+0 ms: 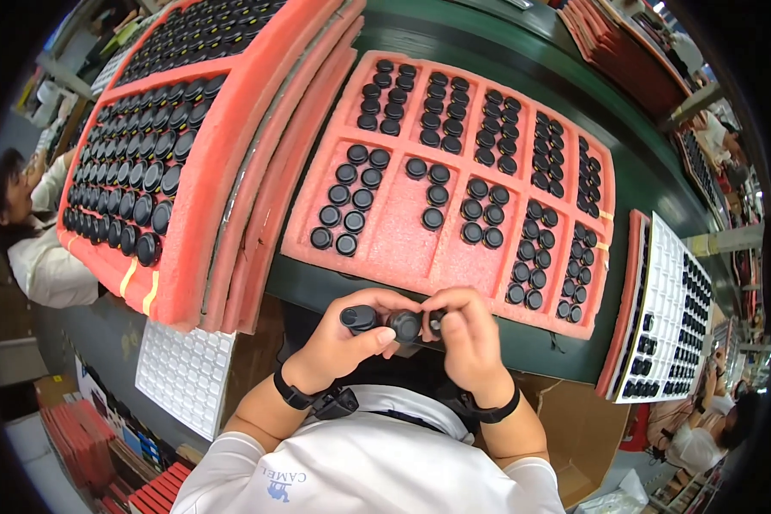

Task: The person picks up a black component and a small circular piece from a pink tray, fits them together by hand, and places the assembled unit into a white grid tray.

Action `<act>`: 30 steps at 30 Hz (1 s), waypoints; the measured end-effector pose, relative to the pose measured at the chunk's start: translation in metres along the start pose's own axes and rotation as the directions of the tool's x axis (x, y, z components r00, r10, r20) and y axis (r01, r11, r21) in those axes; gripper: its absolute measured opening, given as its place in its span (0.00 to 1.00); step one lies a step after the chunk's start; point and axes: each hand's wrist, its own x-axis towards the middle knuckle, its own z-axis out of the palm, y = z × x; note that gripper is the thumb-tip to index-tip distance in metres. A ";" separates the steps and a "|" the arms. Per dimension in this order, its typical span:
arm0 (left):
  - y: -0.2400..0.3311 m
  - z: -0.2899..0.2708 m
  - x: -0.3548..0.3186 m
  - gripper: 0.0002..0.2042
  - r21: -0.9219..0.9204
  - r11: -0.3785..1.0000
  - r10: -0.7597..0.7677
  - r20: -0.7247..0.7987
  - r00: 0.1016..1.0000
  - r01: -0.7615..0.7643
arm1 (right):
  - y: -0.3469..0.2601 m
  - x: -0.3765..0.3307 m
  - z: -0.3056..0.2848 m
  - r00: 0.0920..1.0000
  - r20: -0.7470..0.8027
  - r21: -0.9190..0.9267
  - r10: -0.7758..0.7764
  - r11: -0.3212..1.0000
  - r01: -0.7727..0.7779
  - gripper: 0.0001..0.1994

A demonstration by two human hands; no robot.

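Both hands meet just above the near edge of the green counter (454, 60). Left hand (347, 338) has its grip closed around a black cylinder (359, 318), thumb lying toward a round black cap (405, 325) held between the two hands. Right hand (467, 334) has its grip pinched on the cap's right side; a small dark part at its fingertips is mostly hidden, kind unclear. How cap and cylinder join cannot be seen. Just beyond, a pink foam tray (398, 227) holds rows of matching caps, near compartments partly filled. A stack of pink trays (197, 197) lies tilted at left, upper end cut off. White grid tray (672, 300) at right, bent by the lens.
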 end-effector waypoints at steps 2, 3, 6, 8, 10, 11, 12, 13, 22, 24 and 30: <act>-0.001 0.003 0.000 0.18 0.027 0.999 -0.018 -0.010 1.000 0.018 | 0.003 -0.005 0.001 0.979 -0.058 0.322 0.193 0.932 -0.165 0.12; -0.002 0.006 0.000 0.20 0.039 0.999 -0.025 -0.026 0.999 0.026 | 0.007 -0.006 -0.001 0.977 -0.005 0.476 0.215 0.859 -0.187 0.14; -0.002 0.010 0.002 0.23 0.059 0.997 -0.039 -0.034 0.999 0.040 | 0.013 -0.009 -0.004 0.969 0.103 0.734 0.226 0.640 -0.227 0.17; -0.002 0.011 0.002 0.23 0.059 0.997 -0.041 -0.032 0.999 0.042 | 0.014 -0.011 -0.001 0.967 0.113 0.821 0.227 0.528 -0.220 0.17; -0.005 0.012 0.001 0.23 0.077 0.996 -0.036 -0.027 0.999 0.038 | 0.014 -0.013 -0.001 0.966 0.117 0.857 0.229 0.468 -0.215 0.17; -0.007 0.012 0.001 0.23 0.095 0.995 -0.029 -0.024 0.999 0.031 | 0.014 -0.014 -0.002 0.964 0.117 0.845 0.241 0.487 -0.224 0.17; -0.009 0.013 0.000 0.23 0.113 0.993 -0.022 -0.020 1.000 0.024 | 0.015 -0.015 -0.002 0.961 0.117 0.831 0.252 0.504 -0.233 0.17; -0.009 0.013 0.000 0.23 0.112 0.993 -0.025 -0.018 1.000 0.026 | 0.015 -0.016 -0.002 0.958 0.116 0.818 0.263 0.521 -0.242 0.17; -0.022 0.015 -0.006 0.16 0.380 0.894 0.249 0.023 0.968 -0.239 | 0.013 -0.028 -0.004 0.974 -0.079 0.572 0.211 0.810 -0.129 0.14; -0.021 0.013 -0.007 0.17 0.462 0.854 0.246 0.052 0.968 -0.241 | 0.008 -0.028 -0.003 0.988 -0.121 0.406 0.092 0.913 -0.036 0.13; -0.018 0.012 -0.007 0.18 0.523 0.789 0.307 0.121 0.944 -0.324 | 0.003 -0.025 0.005 0.994 -0.081 0.141 0.075 0.988 -0.063 0.19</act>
